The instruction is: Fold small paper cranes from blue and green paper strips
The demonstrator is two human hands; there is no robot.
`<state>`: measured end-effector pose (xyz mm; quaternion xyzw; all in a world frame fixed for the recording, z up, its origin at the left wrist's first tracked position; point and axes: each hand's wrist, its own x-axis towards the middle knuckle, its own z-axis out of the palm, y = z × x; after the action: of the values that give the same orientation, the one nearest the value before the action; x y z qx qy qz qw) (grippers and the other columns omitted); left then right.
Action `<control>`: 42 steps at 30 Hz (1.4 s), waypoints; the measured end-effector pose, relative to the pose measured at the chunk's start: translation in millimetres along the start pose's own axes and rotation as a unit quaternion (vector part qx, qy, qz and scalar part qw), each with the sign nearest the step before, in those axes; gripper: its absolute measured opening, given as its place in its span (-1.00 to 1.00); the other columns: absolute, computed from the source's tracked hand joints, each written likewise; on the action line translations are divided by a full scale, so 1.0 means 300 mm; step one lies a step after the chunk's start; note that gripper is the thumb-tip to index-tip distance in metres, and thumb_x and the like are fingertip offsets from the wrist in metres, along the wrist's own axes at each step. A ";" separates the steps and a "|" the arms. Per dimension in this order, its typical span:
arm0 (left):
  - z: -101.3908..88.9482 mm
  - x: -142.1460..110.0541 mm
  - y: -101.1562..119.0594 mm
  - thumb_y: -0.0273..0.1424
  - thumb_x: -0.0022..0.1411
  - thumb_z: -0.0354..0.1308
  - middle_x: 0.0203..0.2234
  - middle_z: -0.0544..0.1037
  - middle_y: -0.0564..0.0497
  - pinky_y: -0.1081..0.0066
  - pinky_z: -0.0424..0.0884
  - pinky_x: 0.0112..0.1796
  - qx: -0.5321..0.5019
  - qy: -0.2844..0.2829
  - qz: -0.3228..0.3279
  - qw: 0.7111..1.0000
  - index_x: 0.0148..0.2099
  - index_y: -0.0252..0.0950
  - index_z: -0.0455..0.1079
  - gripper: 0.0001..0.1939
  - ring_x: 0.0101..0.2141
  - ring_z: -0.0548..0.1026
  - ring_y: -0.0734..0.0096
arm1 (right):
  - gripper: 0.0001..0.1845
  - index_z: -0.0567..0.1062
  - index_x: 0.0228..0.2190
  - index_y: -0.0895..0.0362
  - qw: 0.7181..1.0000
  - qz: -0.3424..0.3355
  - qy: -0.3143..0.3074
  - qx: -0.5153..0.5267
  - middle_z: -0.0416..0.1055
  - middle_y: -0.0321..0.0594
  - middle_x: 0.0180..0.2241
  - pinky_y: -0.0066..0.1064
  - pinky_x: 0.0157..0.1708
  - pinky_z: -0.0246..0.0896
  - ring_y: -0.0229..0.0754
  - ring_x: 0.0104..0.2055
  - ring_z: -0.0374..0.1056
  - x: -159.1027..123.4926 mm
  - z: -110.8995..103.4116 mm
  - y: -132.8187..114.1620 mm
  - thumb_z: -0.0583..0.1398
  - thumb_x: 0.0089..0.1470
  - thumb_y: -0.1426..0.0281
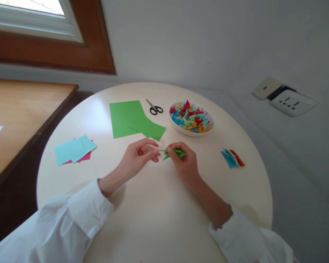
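A small green paper crane [178, 153], folded with thin pointed ends, is held over the middle of the white round table. My right hand [185, 162] pinches its body between thumb and fingers, covering part of it. From the other side, the thumb and forefinger of my left hand [142, 151] close on its narrow tip. Just beyond my hands lie green paper sheets [126, 118], a larger one with smaller pieces overlapping its lower right corner.
Scissors [154, 109] with black handles lie behind the sheets. A white bowl [192, 132] of colourful folded paper cranes stands at the back right. Light blue paper squares [71, 149] over pink ones lie left; coloured paper strips [232, 158] lie right. A wooden table [24, 106] adjoins at left.
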<state>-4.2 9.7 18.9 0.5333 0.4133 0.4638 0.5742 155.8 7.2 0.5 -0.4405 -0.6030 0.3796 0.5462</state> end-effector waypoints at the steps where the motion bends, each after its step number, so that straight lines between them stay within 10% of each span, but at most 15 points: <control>1: 0.003 -0.002 0.001 -0.17 -0.07 0.31 -0.59 0.54 0.02 0.40 0.44 -0.42 -0.011 -0.008 -0.007 1.000 -0.32 -0.35 0.37 -0.63 -0.52 0.51 0.39 | -0.82 0.35 -0.51 0.10 1.000 -0.020 0.003 -0.014 0.38 -0.29 -0.50 -0.42 -0.42 0.26 -0.26 -0.44 0.34 -0.002 0.000 -0.002 0.18 0.01 0.28; 14: 0.002 -0.003 -0.009 -0.27 -0.10 0.32 -0.56 0.56 -0.01 0.44 0.43 -0.41 0.023 0.002 0.001 1.000 -0.46 -0.34 0.44 -0.77 -0.47 0.52 0.38 | -0.93 0.35 -0.46 0.08 0.985 -0.138 -0.033 -0.103 0.38 -0.22 -0.39 -0.38 -0.35 0.23 -0.23 -0.33 0.32 -0.019 -0.011 0.002 0.14 0.06 0.43; 42: 0.014 -0.008 0.015 -0.33 -0.19 0.38 -0.62 0.55 0.05 0.40 0.48 -0.38 -0.054 0.019 -0.060 0.997 -0.49 -0.34 0.39 -0.74 -0.51 0.55 0.38 | -0.95 0.42 -0.44 0.06 0.991 -0.105 -0.006 -0.083 0.41 -0.26 -0.42 -0.39 -0.38 0.24 -0.21 -0.35 0.35 -0.031 -0.009 -0.006 0.18 0.02 0.45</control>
<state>-1.0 6.3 23.8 0.4669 0.4295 0.4600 0.6212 158.4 -2.3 -0.5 -0.4162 -0.6785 0.2711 0.5412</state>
